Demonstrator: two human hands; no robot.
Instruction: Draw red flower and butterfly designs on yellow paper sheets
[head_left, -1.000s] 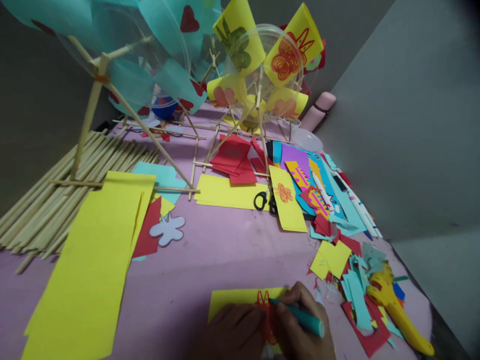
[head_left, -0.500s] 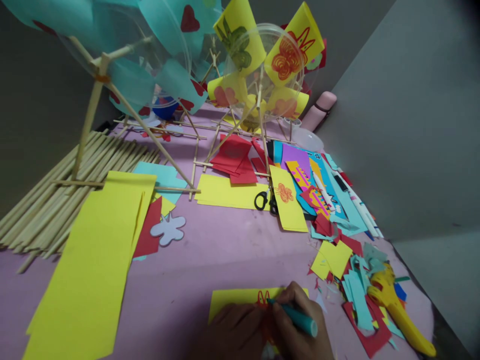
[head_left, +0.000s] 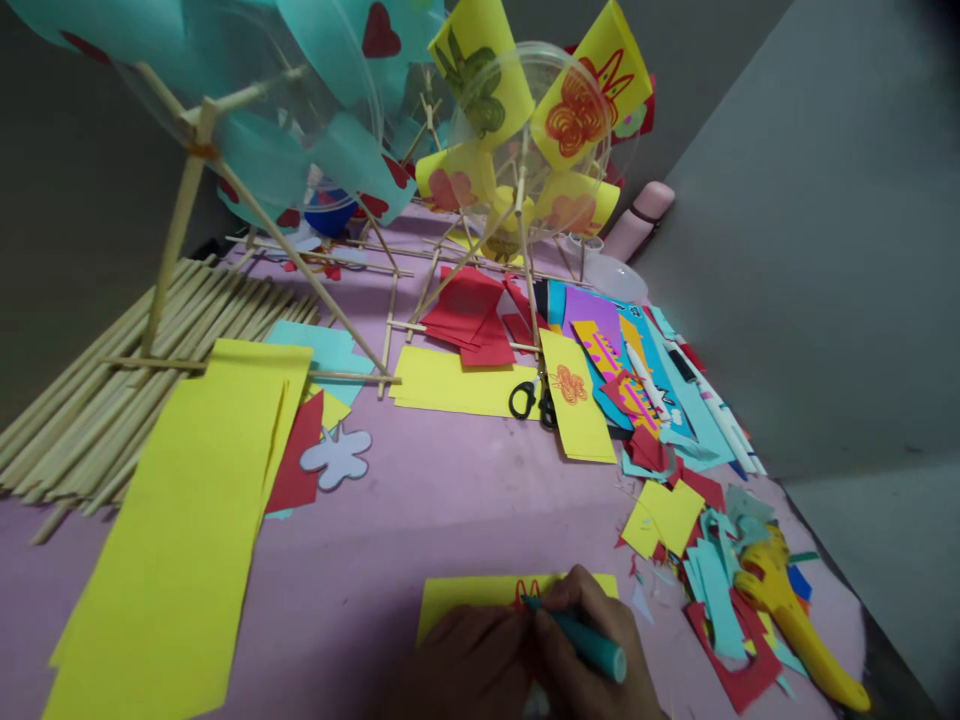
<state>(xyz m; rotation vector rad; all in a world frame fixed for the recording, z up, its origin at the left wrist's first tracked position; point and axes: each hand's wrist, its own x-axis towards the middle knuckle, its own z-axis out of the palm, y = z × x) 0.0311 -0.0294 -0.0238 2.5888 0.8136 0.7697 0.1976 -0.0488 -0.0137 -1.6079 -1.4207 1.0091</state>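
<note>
A teal marker (head_left: 592,645) is pinched in my right hand (head_left: 600,610), its tip touching a yellow paper strip (head_left: 450,592) near the bottom centre. Two red antenna-like loops (head_left: 526,590) show on that strip; the rest of the drawing is covered by my hands. My left hand (head_left: 472,655) lies dark and flattened over the strip, fingers stretched across it, beside the marker tip. Further up the table lie black-handled scissors (head_left: 531,398) and a yellow strip with an orange-red butterfly (head_left: 570,385).
Yellow sheets (head_left: 180,510) and wooden sticks (head_left: 90,400) lie at left, near a lilac flower cutout (head_left: 336,456). Paper wheels (head_left: 480,90) on stick frames stand behind. Paper scraps (head_left: 712,580) and a yellow glue gun (head_left: 799,630) lie at right.
The marker and my right hand have shifted slightly left, bringing the tip to the left red loop. My left hand stays on the strip.
</note>
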